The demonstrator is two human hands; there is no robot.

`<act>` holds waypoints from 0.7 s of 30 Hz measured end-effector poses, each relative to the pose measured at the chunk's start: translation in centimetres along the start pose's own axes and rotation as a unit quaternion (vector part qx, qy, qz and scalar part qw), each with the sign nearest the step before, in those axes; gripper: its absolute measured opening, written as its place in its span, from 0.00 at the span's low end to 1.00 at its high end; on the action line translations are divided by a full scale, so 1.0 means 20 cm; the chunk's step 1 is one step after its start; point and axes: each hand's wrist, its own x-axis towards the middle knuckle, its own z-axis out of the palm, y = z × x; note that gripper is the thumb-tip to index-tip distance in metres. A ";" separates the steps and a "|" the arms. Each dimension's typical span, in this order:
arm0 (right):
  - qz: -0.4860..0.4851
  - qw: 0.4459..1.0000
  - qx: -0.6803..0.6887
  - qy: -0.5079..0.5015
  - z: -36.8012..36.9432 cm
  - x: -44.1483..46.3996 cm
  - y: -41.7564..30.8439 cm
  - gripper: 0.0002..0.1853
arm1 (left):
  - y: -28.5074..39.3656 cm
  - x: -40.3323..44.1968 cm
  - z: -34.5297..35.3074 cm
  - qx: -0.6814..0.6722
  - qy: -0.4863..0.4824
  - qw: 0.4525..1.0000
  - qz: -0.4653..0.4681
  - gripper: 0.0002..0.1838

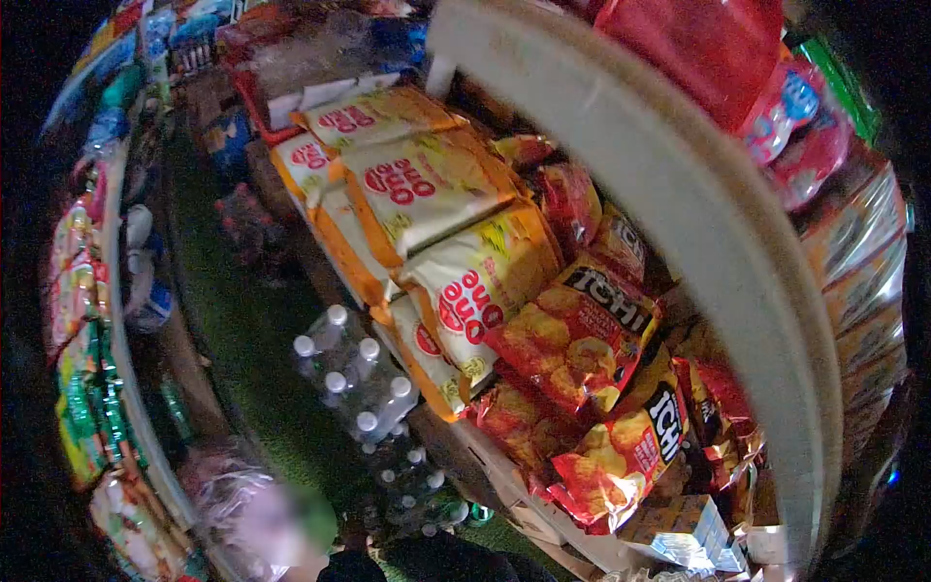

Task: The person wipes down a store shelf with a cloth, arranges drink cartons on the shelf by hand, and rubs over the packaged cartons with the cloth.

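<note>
Neither my left hand nor my right hand shows in the head view. White and orange One One packets [417,184] lie stacked on a shelf in the middle. Beside them, lower right, are red and yellow ICHI packets [582,330], piled loosely and tilted. A pack of clear bottles with white caps [354,373] stands on the floor left of the shelf. Small light-coloured boxes [684,533] sit below the ICHI packets.
A pale curved shelf edge [679,184] arches over the packets. A red container [698,48] is at the top right. Another shelf with colourful packets [87,388] runs along the left. Green floor [262,407] lies between the shelves. A blurred patch is at the bottom.
</note>
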 end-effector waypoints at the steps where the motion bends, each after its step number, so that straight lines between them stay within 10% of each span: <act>1: -0.004 1.000 -0.010 0.002 0.01 0.00 -0.02 0.28 | -0.12 0.04 -0.06 -0.005 -0.002 1.000 -0.008 0.24; 15: 0.009 0.988 0.144 0.055 0.04 0.01 -0.19 0.24 | -0.62 0.04 -0.16 -0.027 -0.006 0.999 -0.028 0.25; 17: 0.365 0.884 0.289 0.044 -0.05 0.09 -0.41 0.24 | -0.49 -0.02 -0.11 -0.024 -0.004 1.000 -0.014 0.25; 18: 0.014 0.998 0.064 -0.014 0.00 -0.03 0.09 0.30 | -0.43 -0.04 -0.05 -0.025 -0.006 1.000 -0.005 0.25; 19: 0.016 0.997 0.070 -0.006 0.05 -0.06 0.05 0.30 | -0.34 -0.09 0.03 -0.027 -0.008 1.000 0.004 0.25; 21: 0.196 0.891 0.409 0.001 0.09 -0.07 -0.13 0.36 | -0.12 -0.18 0.14 -0.028 -0.007 0.999 0.029 0.25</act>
